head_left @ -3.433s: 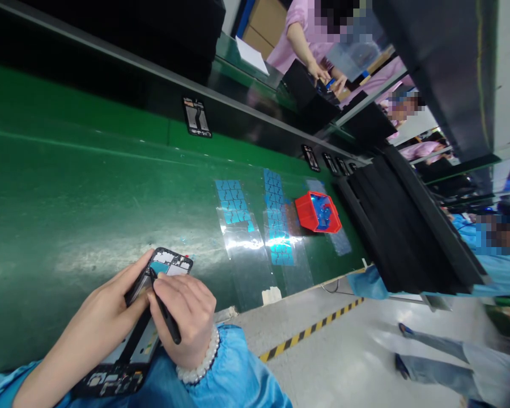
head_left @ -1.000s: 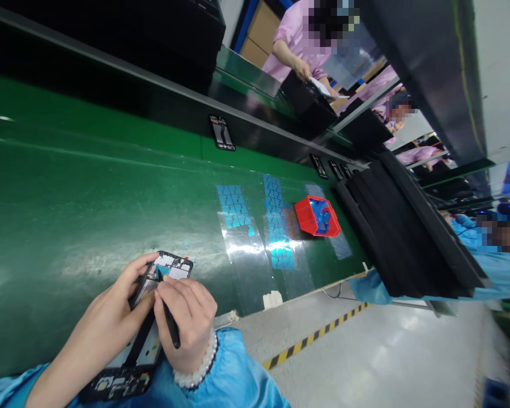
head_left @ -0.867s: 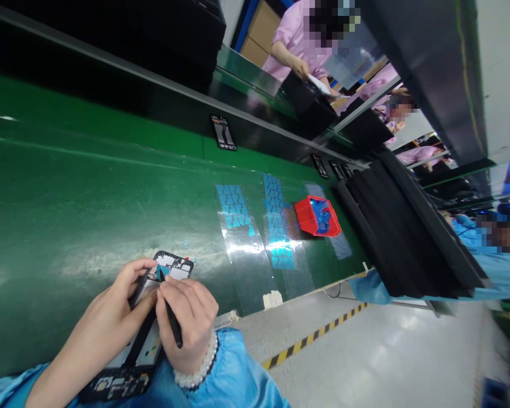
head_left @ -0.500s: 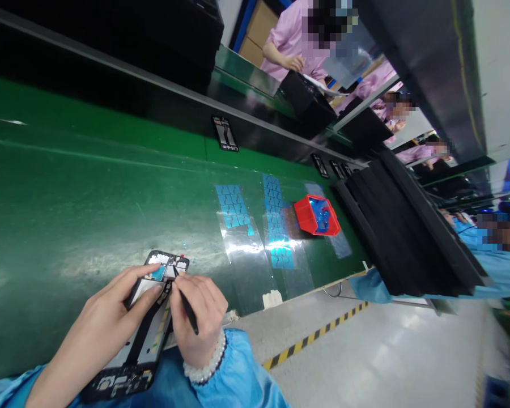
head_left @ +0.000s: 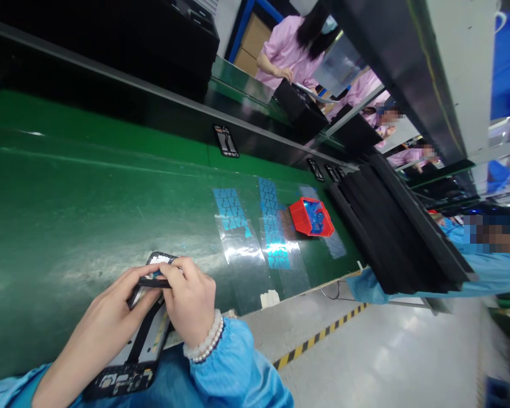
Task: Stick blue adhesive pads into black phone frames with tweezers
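An opened phone housing (head_left: 142, 340) lies tilted at the table's near edge, its inner parts facing up. My left hand (head_left: 110, 309) grips the housing near its upper end, thumb and forefinger on either side. In my right hand (head_left: 191, 294) is a thin black pen-like tool (head_left: 153, 282), now lying nearly level across the upper part of the housing, its left end at my left fingers. The fingers of both hands meet there and hide most of the blue piece beneath.
Sheets of blue stickers (head_left: 230, 208) (head_left: 274, 226) lie on the green table (head_left: 89, 226), beside a red bin (head_left: 300, 218) with blue scraps. Further off are another phone housing (head_left: 226, 140), stacked black trays (head_left: 395, 226) and people in pink (head_left: 280, 45).
My right hand has shifted up and left towards my left fingers. The black tool has turned from steep to nearly level. The view has shifted slightly.
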A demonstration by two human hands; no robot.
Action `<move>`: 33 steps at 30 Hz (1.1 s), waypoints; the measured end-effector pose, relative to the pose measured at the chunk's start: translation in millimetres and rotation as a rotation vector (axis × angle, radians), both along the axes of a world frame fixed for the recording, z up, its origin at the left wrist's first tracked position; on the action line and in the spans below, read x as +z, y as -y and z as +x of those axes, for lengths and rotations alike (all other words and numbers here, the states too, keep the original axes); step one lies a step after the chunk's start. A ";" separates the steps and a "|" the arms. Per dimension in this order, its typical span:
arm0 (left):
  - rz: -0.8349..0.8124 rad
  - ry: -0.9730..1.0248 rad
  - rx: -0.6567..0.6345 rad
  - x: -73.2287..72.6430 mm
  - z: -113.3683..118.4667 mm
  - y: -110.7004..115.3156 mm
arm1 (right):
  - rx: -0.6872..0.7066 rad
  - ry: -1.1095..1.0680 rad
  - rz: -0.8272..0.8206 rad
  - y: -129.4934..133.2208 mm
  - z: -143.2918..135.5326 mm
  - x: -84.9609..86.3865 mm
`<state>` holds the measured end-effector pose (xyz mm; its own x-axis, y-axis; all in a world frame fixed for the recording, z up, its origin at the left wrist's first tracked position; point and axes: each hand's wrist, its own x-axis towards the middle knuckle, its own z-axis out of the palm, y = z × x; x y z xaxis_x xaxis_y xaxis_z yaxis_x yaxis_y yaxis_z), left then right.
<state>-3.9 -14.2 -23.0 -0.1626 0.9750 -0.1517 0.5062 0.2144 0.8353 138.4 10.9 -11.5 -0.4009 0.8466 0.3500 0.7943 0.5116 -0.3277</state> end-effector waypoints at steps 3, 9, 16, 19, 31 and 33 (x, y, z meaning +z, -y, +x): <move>0.006 0.013 -0.014 -6.2 -1.9 1.7 | 0.055 0.074 0.149 -2.0 1.3 -2.5; -0.039 0.072 -0.027 -14.0 -4.9 5.8 | 0.204 0.156 0.263 -8.9 6.8 3.9; -0.046 0.138 -0.015 -14.5 -6.2 5.9 | 0.176 0.092 0.225 -11.9 15.1 0.9; -0.085 0.136 -0.013 -10.5 -5.6 5.1 | 0.162 0.023 0.180 -8.7 15.1 2.0; -0.098 0.075 0.033 -15.4 -3.7 6.8 | -0.023 -0.676 -0.198 2.6 13.0 18.6; -0.100 0.126 0.030 -16.2 -3.9 7.2 | -0.017 -0.807 -0.238 5.3 13.7 14.1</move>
